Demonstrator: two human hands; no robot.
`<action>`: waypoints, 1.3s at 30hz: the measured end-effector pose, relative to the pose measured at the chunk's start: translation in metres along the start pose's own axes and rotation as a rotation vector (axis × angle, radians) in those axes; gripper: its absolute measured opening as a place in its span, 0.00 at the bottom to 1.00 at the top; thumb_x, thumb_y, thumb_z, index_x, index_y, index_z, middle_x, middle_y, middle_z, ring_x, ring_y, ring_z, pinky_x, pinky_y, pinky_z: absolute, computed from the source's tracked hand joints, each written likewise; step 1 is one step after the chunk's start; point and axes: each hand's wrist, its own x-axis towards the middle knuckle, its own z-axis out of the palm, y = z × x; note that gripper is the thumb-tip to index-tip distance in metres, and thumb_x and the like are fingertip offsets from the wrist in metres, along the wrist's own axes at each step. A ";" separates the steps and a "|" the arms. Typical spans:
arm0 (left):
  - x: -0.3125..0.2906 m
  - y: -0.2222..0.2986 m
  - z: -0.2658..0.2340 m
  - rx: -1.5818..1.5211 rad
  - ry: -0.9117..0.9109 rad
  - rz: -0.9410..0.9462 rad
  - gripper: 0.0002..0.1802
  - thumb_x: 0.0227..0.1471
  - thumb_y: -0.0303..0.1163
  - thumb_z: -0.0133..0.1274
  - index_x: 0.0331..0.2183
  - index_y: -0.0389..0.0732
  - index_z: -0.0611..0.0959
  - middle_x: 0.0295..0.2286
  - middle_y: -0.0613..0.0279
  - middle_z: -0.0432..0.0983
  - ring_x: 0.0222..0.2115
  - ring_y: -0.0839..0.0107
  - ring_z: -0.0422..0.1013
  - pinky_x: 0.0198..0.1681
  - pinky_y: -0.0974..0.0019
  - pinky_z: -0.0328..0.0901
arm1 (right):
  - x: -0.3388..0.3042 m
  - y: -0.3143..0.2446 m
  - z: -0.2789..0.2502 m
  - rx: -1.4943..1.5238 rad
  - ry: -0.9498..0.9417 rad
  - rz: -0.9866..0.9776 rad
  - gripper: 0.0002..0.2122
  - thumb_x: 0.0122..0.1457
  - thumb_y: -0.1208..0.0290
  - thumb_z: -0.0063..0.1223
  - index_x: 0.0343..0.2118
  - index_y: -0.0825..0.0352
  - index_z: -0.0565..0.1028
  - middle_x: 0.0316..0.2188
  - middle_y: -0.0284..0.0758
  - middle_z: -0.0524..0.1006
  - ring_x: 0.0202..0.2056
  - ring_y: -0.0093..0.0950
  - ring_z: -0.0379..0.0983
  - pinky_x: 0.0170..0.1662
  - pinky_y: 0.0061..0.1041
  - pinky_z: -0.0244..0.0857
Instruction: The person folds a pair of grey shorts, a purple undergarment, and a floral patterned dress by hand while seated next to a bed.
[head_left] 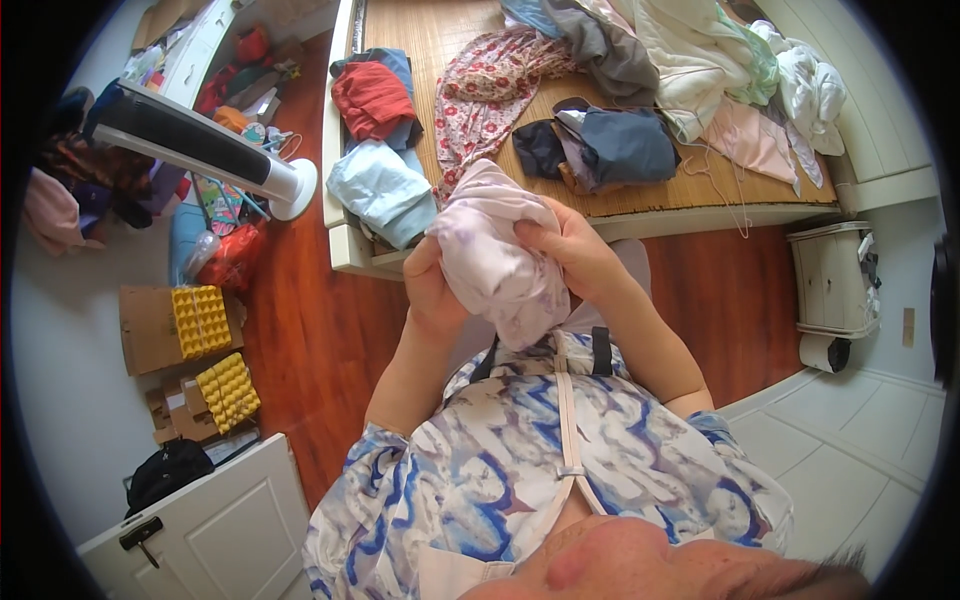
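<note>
While it is bunched into a loose roll, the pale lilac garment sits in front of the person's chest, held up in the air between both hands and just short of the near edge of the bed. The left hand is closed around the garment's left side from below, fingers wrapped into the cloth, and the right hand is closed on its right side, thumb and fingers pinching a fold near the top. Both forearms rise from the lower part of the view out of a blue and white patterned top. Just beyond the garment, on the bed's woven mat, lie a folded light blue piece, a red piece on a blue one, a floral red and white cloth, and a dark blue folded pile. Farther back a heap of grey, cream and white clothing is spread across the mat. To the left, on the red-brown wooden floor, a white tower fan stands tilted in the view, with yellow egg trays on cardboard near the wall and a white door below them. A small white cabinet stands to the right of the bed.
</note>
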 end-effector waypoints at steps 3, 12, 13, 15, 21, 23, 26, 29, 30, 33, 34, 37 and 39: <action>0.004 0.002 0.023 0.091 0.111 0.028 0.31 0.56 0.34 0.49 0.58 0.32 0.63 0.51 0.48 0.69 0.51 0.59 0.68 0.57 0.54 0.62 | 0.001 -0.002 -0.017 -0.684 0.151 -0.330 0.17 0.57 0.72 0.57 0.49 0.69 0.71 0.39 0.36 0.76 0.39 0.21 0.72 0.41 0.22 0.68; 0.015 -0.013 -0.010 0.452 0.284 0.072 0.24 0.58 0.30 0.53 0.55 0.39 0.67 0.39 0.64 0.74 0.38 0.75 0.73 0.41 0.71 0.70 | -0.015 -0.020 0.015 -1.017 -0.131 -0.395 0.06 0.58 0.74 0.56 0.35 0.71 0.77 0.30 0.34 0.76 0.29 0.17 0.72 0.30 0.20 0.67; 0.016 -0.016 -0.008 0.452 0.283 0.071 0.24 0.58 0.30 0.53 0.55 0.39 0.67 0.39 0.64 0.74 0.38 0.75 0.73 0.41 0.71 0.70 | -0.014 -0.014 0.011 -1.017 -0.130 -0.394 0.06 0.58 0.74 0.56 0.35 0.71 0.77 0.30 0.34 0.76 0.29 0.17 0.72 0.30 0.20 0.67; 0.016 -0.020 -0.004 0.580 0.342 0.115 0.25 0.57 0.29 0.54 0.55 0.39 0.68 0.39 0.64 0.74 0.38 0.76 0.72 0.41 0.72 0.70 | -0.010 -0.003 0.008 -0.691 -0.031 -0.273 0.06 0.58 0.74 0.56 0.34 0.73 0.77 0.26 0.32 0.76 0.28 0.16 0.71 0.29 0.20 0.67; 0.012 -0.016 -0.001 0.485 0.282 0.033 0.20 0.58 0.27 0.52 0.51 0.38 0.70 0.40 0.63 0.74 0.40 0.75 0.72 0.44 0.71 0.69 | -0.009 -0.012 0.008 -0.707 -0.047 -0.337 0.07 0.59 0.74 0.54 0.32 0.74 0.76 0.23 0.29 0.75 0.26 0.15 0.69 0.28 0.18 0.66; 0.013 -0.016 0.001 0.463 0.262 0.031 0.20 0.57 0.26 0.52 0.51 0.38 0.70 0.40 0.63 0.74 0.40 0.75 0.73 0.44 0.71 0.69 | -0.011 -0.012 0.010 -0.733 -0.039 -0.384 0.07 0.60 0.74 0.54 0.31 0.73 0.76 0.22 0.29 0.74 0.25 0.15 0.69 0.28 0.17 0.65; 0.012 -0.015 0.002 0.479 0.282 0.033 0.23 0.56 0.26 0.52 0.53 0.37 0.68 0.41 0.61 0.74 0.42 0.73 0.73 0.46 0.70 0.69 | -0.012 -0.016 0.010 -0.850 0.050 -0.357 0.06 0.60 0.74 0.53 0.31 0.73 0.75 0.22 0.29 0.73 0.25 0.14 0.67 0.27 0.17 0.63; 0.010 -0.011 0.010 0.418 0.280 -0.032 0.30 0.55 0.25 0.53 0.58 0.38 0.64 0.42 0.58 0.74 0.43 0.71 0.73 0.48 0.68 0.68 | -0.011 -0.021 0.006 -0.766 0.105 -0.359 0.06 0.61 0.74 0.52 0.30 0.72 0.74 0.22 0.28 0.73 0.25 0.13 0.65 0.26 0.16 0.61; 0.009 -0.012 0.016 0.417 0.278 -0.033 0.30 0.55 0.25 0.53 0.58 0.38 0.64 0.42 0.58 0.74 0.43 0.71 0.73 0.48 0.68 0.68 | -0.008 -0.021 0.002 -0.715 0.122 -0.366 0.07 0.61 0.74 0.52 0.30 0.72 0.74 0.22 0.28 0.72 0.25 0.13 0.65 0.26 0.16 0.60; 0.006 -0.013 0.026 0.321 0.169 -0.028 0.35 0.56 0.24 0.52 0.62 0.38 0.58 0.44 0.54 0.72 0.45 0.67 0.72 0.50 0.65 0.68 | -0.002 -0.016 -0.004 -0.677 0.143 -0.374 0.07 0.62 0.74 0.51 0.29 0.72 0.73 0.21 0.27 0.71 0.25 0.13 0.63 0.27 0.16 0.58; 0.005 -0.012 0.027 0.239 0.127 -0.023 0.37 0.56 0.23 0.51 0.63 0.39 0.56 0.46 0.53 0.71 0.46 0.66 0.72 0.51 0.63 0.67 | -0.001 -0.010 -0.007 -0.734 0.083 -0.368 0.07 0.61 0.75 0.51 0.29 0.72 0.73 0.21 0.27 0.71 0.25 0.13 0.63 0.27 0.16 0.59; 0.003 -0.010 0.027 0.143 0.047 -0.007 0.39 0.56 0.23 0.50 0.64 0.42 0.52 0.50 0.51 0.68 0.49 0.63 0.70 0.53 0.60 0.66 | -0.001 0.000 -0.007 -0.685 -0.063 -0.275 0.04 0.59 0.77 0.50 0.31 0.72 0.72 0.22 0.28 0.71 0.25 0.15 0.64 0.28 0.18 0.61; 0.002 -0.010 0.028 0.131 0.010 0.004 0.40 0.56 0.23 0.50 0.65 0.45 0.51 0.52 0.50 0.66 0.51 0.62 0.69 0.54 0.59 0.66 | -0.002 -0.002 -0.002 -0.747 -0.056 -0.381 0.04 0.59 0.77 0.51 0.34 0.72 0.73 0.24 0.29 0.73 0.27 0.16 0.67 0.31 0.19 0.65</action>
